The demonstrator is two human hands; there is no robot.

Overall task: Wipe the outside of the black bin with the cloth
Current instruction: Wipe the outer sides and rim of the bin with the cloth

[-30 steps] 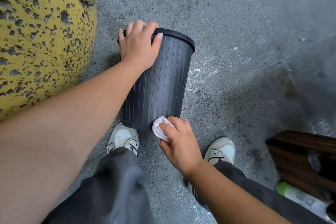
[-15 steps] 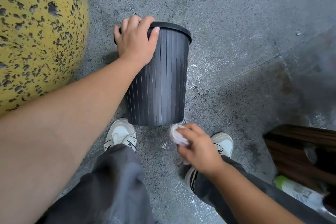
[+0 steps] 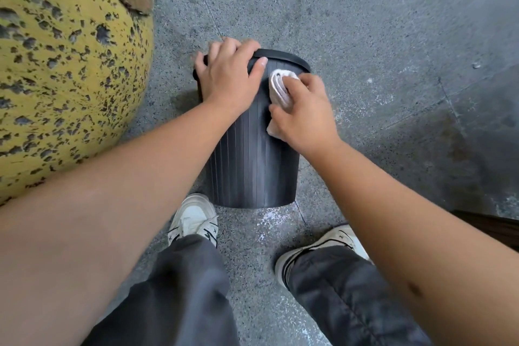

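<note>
At far left a yellow pitted surface [image 3: 64, 70] curves into view, clear of the work area. Just right of it, the black bin [image 3: 252, 171] stands upright on the grey speckled floor [image 3: 379, 36], directly ahead of the person's two shoes.

The left hand [image 3: 227, 78] grips the near-left section of the bin rim [image 3: 283, 55], fingers curled over the edge and thumb laid against the outer wall. Judged function: it braces the bin against sliding and tipping.

The bin wall is ribbed vertically and looks like thin moulded plastic. Expect it to be light and fairly stiff, with some flex under firm pressure and a tendency to skate on the floor if left unbraced. The rim is the strongest place to hold it.

To the right, the right hand [image 3: 304, 118] clasps a folded pale cloth [image 3: 279, 87], fingers curled round it and pressing it onto the upper outer wall just beneath the rim. The cloth is soft and limp; keep it bunched in the palm so it follows the ribs. The far side of the bin is hidden.
</note>
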